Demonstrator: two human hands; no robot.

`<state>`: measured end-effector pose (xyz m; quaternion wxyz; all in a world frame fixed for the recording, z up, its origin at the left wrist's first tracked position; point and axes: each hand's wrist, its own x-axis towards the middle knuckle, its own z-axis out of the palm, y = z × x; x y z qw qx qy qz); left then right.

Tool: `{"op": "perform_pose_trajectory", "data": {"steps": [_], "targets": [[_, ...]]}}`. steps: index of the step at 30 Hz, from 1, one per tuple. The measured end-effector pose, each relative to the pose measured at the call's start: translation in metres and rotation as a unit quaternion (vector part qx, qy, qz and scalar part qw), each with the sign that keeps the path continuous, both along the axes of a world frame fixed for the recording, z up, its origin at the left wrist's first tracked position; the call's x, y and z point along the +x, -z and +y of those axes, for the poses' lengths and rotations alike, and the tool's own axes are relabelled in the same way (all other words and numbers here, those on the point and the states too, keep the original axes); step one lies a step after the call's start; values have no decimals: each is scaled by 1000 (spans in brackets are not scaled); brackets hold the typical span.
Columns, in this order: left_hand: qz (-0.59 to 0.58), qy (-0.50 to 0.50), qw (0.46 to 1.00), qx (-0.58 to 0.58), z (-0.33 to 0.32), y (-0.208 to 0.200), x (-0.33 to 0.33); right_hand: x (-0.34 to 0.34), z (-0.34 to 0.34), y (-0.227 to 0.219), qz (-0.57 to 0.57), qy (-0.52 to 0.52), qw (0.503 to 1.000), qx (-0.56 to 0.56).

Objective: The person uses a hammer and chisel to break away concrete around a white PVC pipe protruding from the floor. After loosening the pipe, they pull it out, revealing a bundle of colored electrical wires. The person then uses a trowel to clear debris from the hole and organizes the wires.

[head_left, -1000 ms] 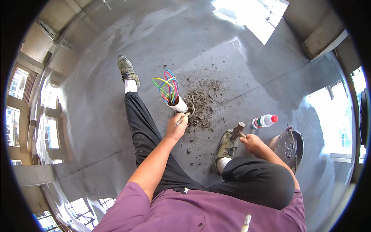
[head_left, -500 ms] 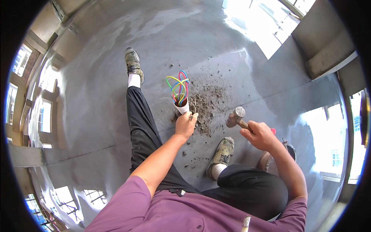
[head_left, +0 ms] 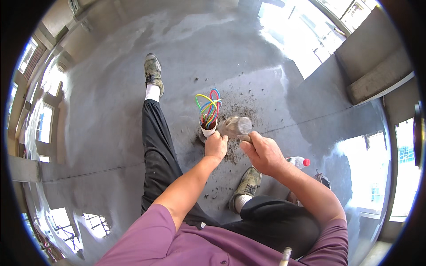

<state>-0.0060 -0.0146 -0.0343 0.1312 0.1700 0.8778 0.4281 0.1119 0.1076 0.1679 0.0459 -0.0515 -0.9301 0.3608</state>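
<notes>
My left hand (head_left: 216,145) is closed beside a short white pipe (head_left: 208,129) that stands out of a hole in the concrete floor. What its fingers grip is mostly hidden. Looped red, blue, yellow and green wires (head_left: 209,106) rise from the pipe's mouth. In my right hand (head_left: 265,154) is the handle of a hammer (head_left: 239,126). Its metal head, smeared by motion, hangs just right of the pipe and above my left hand's fingers. Crumbled concrete and dirt (head_left: 235,153) lie around and behind the hammer.
A clear plastic bottle with a red cap (head_left: 298,162) lies right of my right wrist. A bucket (head_left: 322,179) is partly hidden behind my right forearm. My shoes (head_left: 153,73) rest on the grey floor either side of the pipe. A cigarette (head_left: 286,256) shows at the lower edge.
My right hand has swung the hammer left and inward, from well right of the dirt to beside the pipe. My left hand stays closed by the pipe. More of the bottle shows.
</notes>
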Motion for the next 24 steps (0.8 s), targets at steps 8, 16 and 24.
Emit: {"op": "perform_pose_trajectory", "data": {"steps": [8, 16, 24], "targets": [[18, -8, 1000, -2, 2, -17, 2, 0, 15, 28, -5, 84, 996, 25], [-17, -22, 999, -16, -1, -4, 4, -7, 6, 38, -31, 34, 997, 56], [-32, -19, 999, 17, -1, 0, 6, -3, 9, 50, -65, 12, 994, 88]]}}
